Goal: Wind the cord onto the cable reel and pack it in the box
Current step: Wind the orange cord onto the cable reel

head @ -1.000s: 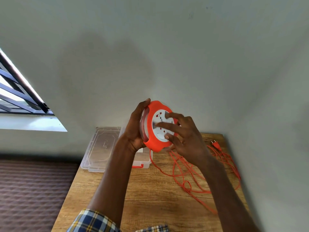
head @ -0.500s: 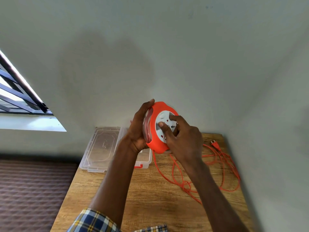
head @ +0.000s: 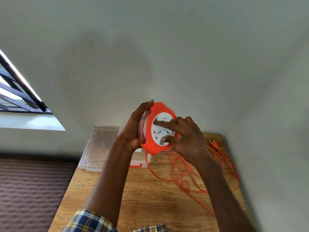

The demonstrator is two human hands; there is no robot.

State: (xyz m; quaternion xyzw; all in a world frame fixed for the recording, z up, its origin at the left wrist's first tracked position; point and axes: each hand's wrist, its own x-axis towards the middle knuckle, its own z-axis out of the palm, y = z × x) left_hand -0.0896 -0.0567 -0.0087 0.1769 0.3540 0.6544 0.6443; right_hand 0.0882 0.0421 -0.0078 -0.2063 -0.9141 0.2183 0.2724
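- Above the far end of a wooden table point(head: 150, 198), we hold an orange cable reel point(head: 155, 149) up in the air, its white socket face turned toward us.
- Our left hand point(head: 133, 129) wraps the reel's back and left rim, thumb hooked over the top edge: a firm, closed grip on the reel.
- Our right hand point(head: 185, 136) rests its fingers point(head: 164, 140) on the white centre face, pressing it rather than clasping; it reads as the turning hand.
- The orange cord point(head: 184, 183) hangs from the reel's underside and lies in loose, crossing loops on the table, with its plug point(head: 214, 144) near the far right corner.
- A clear plastic box point(head: 142, 162), lid point(head: 100, 144) open, sits on the table just behind our left wrist.
- We judge the reel to be light, rigid plastic, best held by the rim, and the cord limp and prone to tangling, so it likely needs guiding as it winds.
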